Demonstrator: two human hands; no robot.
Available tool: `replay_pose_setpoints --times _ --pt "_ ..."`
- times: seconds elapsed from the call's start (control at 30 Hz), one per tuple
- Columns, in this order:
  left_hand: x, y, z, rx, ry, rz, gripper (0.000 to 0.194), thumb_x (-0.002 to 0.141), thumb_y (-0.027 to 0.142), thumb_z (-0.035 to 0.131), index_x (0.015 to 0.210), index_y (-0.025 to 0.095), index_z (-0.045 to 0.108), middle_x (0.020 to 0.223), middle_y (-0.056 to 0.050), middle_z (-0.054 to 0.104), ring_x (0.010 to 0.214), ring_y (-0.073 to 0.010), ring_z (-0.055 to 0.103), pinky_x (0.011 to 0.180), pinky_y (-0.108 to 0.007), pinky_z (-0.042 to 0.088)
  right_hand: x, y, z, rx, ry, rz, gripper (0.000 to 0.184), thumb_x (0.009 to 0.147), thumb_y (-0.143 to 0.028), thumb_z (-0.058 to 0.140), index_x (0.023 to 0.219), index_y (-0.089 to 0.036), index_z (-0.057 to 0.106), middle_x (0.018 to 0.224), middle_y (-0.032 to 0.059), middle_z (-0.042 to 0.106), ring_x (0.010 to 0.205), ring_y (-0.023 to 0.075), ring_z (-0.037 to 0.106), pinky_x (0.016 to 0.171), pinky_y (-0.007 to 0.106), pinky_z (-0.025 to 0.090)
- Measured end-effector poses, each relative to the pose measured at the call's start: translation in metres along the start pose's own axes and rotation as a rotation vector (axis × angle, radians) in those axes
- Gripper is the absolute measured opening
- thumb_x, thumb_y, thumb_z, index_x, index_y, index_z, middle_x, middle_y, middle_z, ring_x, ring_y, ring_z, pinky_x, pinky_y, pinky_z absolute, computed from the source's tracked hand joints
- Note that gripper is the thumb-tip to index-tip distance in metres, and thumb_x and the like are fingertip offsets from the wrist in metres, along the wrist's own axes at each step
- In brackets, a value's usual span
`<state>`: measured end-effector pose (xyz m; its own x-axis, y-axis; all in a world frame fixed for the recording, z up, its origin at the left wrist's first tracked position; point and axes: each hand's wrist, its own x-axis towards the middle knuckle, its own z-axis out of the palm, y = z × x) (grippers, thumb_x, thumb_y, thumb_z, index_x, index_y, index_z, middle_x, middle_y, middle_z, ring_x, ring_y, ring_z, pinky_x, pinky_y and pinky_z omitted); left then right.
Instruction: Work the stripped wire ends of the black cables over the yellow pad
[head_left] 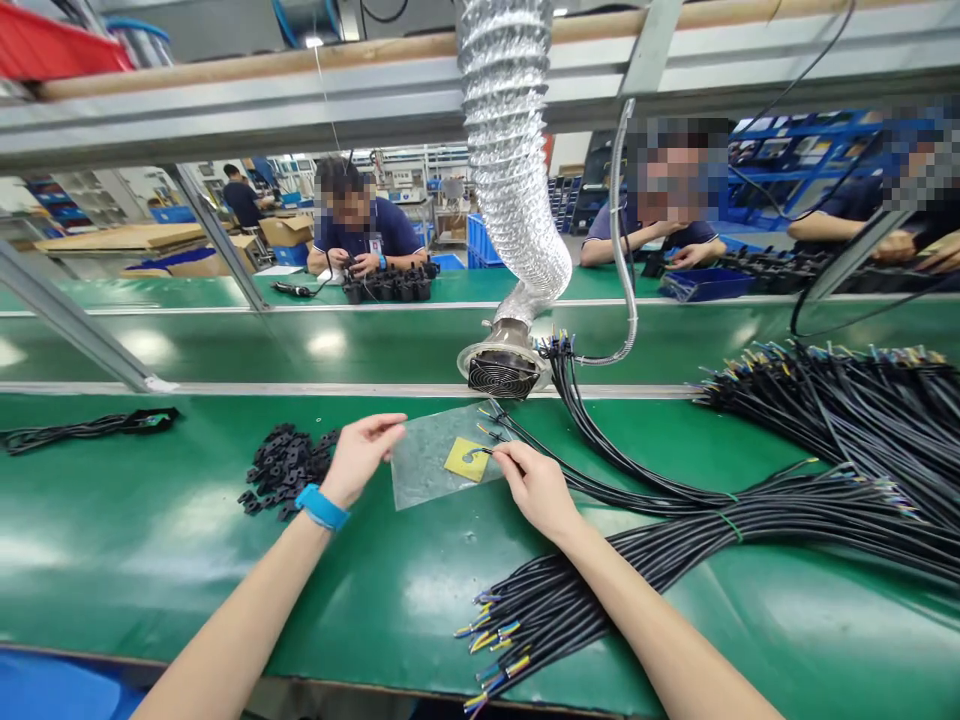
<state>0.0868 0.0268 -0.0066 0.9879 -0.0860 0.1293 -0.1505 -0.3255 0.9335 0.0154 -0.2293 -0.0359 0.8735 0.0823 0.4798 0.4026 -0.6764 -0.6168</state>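
My left hand (365,458), with a blue band at the wrist, has its fingertips close together at the upper left corner of a clear plastic sheet (420,470). On the sheet lies a yellow square pad (455,458) with a dark curved mark. My right hand (538,492) is closed in a pinch over the sheet's right side. From its fingertips a thin dark piece (486,451) reaches onto the pad; its exact kind is unclear. Cable ends with bare coloured wires (491,412) lie just beyond my right fingertips.
Black cable bundles (660,545) spread across the right, under my right forearm. Small black plastic parts (281,470) are heaped left. A fan (501,370) on a silver duct (510,150) hangs ahead. Co-workers sit across the green bench (172,560). A cable (82,430) lies far left.
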Motion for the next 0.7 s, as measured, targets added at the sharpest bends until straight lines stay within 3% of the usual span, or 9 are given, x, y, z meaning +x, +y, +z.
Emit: replay_pose_setpoints --times 0.17,0.3,0.47,0.7 --pt "-0.005 0.022 0.058 -0.413 -0.382 -0.184 0.047 0.066 0.039 0.079 0.104 0.012 0.072 0.089 -0.01 0.072 0.061 -0.0093 0.053 0.061 -0.024 0.044 -0.001 -0.002 -0.003 0.161 0.131 0.023 0.027 0.097 -0.034 0.041 0.094 -0.019 0.062 0.087 0.0071 0.068 0.079 0.0183 0.063 0.073 0.028 0.049" --pt "0.0 0.032 0.087 -0.573 -0.493 -0.223 0.054 0.062 0.032 0.082 0.11 0.011 0.069 0.092 -0.011 0.072 0.066 -0.0099 0.057 0.068 -0.026 0.046 0.0 -0.004 -0.004 0.176 0.202 0.028 0.026 0.097 -0.034 0.041 0.093 -0.019 0.062 0.086 0.007 0.068 0.078 0.0179 0.063 0.072 0.028 0.05" --pt "0.003 0.042 0.097 -0.587 -0.517 -0.182 0.053 0.061 0.029 0.083 0.109 0.011 0.067 0.084 -0.008 0.072 0.063 -0.0101 0.058 0.064 -0.024 0.046 0.0 -0.004 -0.006 0.156 0.287 0.034 0.025 0.097 -0.033 0.041 0.092 -0.019 0.062 0.083 0.0067 0.067 0.072 0.0168 0.063 0.067 0.027 0.05" --pt "0.009 0.047 0.089 -0.514 -0.518 -0.127 0.044 0.065 0.027 0.079 0.104 0.011 0.067 0.081 -0.007 0.07 0.063 -0.011 0.059 0.064 -0.025 0.047 0.0 -0.002 -0.005 0.107 0.289 0.051 0.028 0.097 -0.036 0.042 0.088 -0.019 0.063 0.074 0.0047 0.064 0.064 0.0158 0.059 0.06 0.027 0.046"
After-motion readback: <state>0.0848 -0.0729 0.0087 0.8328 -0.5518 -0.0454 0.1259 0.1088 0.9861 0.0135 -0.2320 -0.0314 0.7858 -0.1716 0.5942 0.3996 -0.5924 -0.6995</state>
